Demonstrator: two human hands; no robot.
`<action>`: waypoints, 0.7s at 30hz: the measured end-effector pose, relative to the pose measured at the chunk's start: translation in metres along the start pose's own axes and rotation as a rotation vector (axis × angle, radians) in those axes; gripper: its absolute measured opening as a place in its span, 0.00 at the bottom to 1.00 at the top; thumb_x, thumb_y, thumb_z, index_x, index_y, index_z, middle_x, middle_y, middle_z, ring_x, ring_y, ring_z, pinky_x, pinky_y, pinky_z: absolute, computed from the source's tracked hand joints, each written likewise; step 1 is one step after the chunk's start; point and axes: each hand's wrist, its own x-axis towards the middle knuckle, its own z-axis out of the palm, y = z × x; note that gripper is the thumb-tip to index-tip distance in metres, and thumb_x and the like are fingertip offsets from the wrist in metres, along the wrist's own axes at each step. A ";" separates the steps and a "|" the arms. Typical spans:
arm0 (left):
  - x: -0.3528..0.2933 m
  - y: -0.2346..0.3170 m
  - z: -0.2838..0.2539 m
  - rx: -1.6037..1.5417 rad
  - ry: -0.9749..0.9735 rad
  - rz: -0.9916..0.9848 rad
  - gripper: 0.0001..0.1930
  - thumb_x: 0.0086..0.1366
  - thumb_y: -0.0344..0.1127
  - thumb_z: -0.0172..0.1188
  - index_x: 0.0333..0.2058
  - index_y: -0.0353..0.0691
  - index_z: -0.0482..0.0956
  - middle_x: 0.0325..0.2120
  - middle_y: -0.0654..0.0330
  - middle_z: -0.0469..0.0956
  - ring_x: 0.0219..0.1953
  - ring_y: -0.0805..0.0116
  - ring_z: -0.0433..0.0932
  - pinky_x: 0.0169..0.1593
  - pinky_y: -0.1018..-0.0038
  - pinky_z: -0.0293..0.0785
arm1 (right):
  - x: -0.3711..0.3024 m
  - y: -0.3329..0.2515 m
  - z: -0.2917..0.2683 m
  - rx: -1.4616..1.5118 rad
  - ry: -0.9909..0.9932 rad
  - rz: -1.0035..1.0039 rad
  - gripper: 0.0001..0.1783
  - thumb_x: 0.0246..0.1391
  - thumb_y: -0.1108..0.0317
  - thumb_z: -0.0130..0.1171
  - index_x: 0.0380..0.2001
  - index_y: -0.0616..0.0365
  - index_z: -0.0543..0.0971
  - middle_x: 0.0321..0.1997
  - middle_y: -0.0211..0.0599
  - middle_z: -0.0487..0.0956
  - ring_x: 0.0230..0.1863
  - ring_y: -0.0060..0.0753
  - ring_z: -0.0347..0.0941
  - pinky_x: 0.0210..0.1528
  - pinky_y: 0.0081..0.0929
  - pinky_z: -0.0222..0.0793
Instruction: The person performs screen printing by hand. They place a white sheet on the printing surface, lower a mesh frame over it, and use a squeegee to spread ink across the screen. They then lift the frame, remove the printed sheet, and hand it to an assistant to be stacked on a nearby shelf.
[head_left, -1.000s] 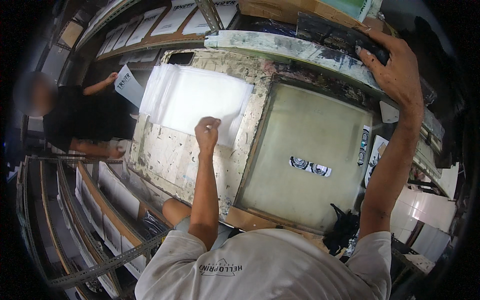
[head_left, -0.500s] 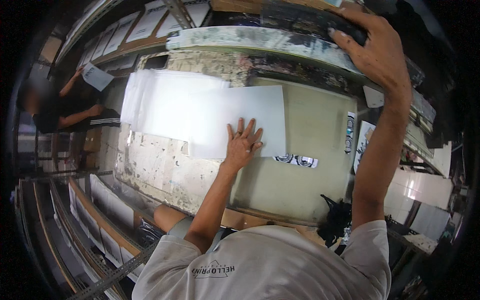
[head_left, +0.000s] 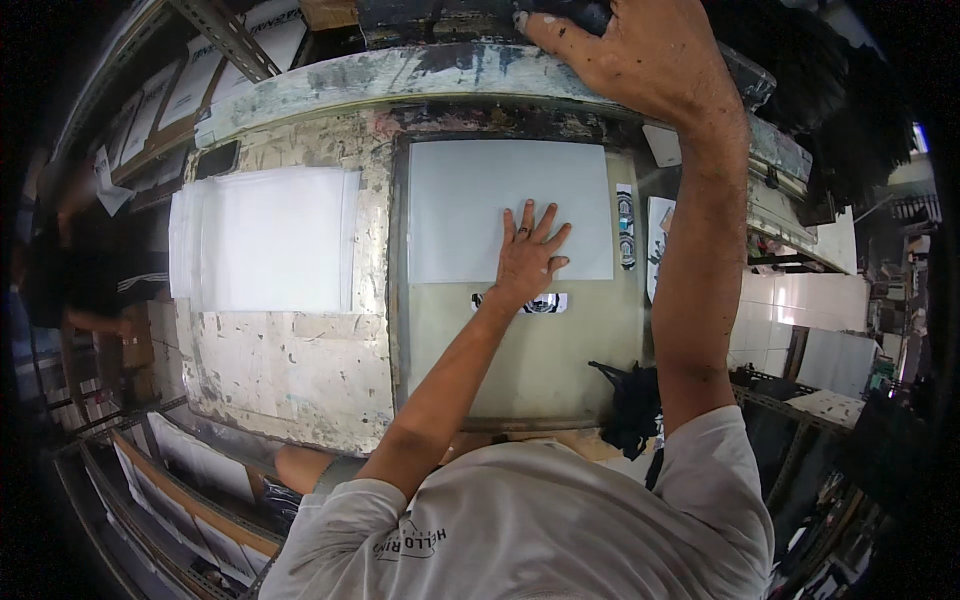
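My left hand [head_left: 530, 250] lies flat with fingers spread on a pale sheet [head_left: 455, 210]. The sheet rests on the greenish, smooth work board [head_left: 540, 360]. A printed strip [head_left: 552, 302] lies just below the sheet, partly covered by my left wrist. Another upright printed strip [head_left: 626, 228] is beside the sheet's right edge. At the top, my right hand [head_left: 650, 60] grips a dark, ink-stained frame [head_left: 430, 22]; its thumb shows on the near side, while its other fingers are cut off by the picture's edge. A stack of white sheets [head_left: 275, 240] sits to the left.
A paint-stained pale bar [head_left: 350, 75] crosses behind the board. Black cloth [head_left: 632, 405] lies at the near right corner. Metal racks holding boards [head_left: 190, 495] stand at lower left. Another person [head_left: 70, 250] is at the far left, blurred.
My left hand has moved the sheet rightward, off the white stack and onto the greenish board, where it now lies squarer. My right hand still holds the dark frame. The view has shifted right.
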 end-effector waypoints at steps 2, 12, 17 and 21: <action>-0.006 0.009 -0.001 -0.002 -0.017 -0.001 0.29 0.66 0.51 0.59 0.65 0.53 0.72 0.73 0.56 0.54 0.76 0.42 0.42 0.73 0.36 0.30 | -0.001 0.001 0.003 0.031 0.004 -0.004 0.22 0.45 0.58 0.63 0.42 0.60 0.86 0.30 0.47 0.85 0.32 0.43 0.80 0.49 0.39 0.74; -0.017 0.024 -0.007 -0.011 -0.087 0.034 0.30 0.69 0.53 0.55 0.67 0.52 0.68 0.73 0.55 0.54 0.75 0.41 0.43 0.72 0.34 0.28 | -0.004 -0.002 0.001 0.059 0.009 0.029 0.22 0.44 0.59 0.63 0.40 0.63 0.86 0.30 0.49 0.86 0.31 0.43 0.81 0.44 0.36 0.75; -0.019 0.024 -0.043 -0.164 0.061 0.041 0.30 0.68 0.47 0.59 0.67 0.49 0.67 0.68 0.53 0.64 0.72 0.42 0.54 0.71 0.36 0.36 | -0.009 -0.004 0.005 -0.035 0.016 0.025 0.24 0.43 0.58 0.63 0.42 0.62 0.86 0.38 0.51 0.86 0.38 0.43 0.81 0.50 0.36 0.73; -0.044 0.010 -0.118 -0.736 0.661 -0.121 0.33 0.64 0.37 0.65 0.67 0.41 0.65 0.61 0.50 0.73 0.66 0.49 0.67 0.69 0.50 0.57 | -0.040 -0.011 0.019 -0.114 0.071 -0.074 0.25 0.47 0.57 0.69 0.49 0.55 0.84 0.46 0.47 0.85 0.44 0.44 0.82 0.49 0.35 0.75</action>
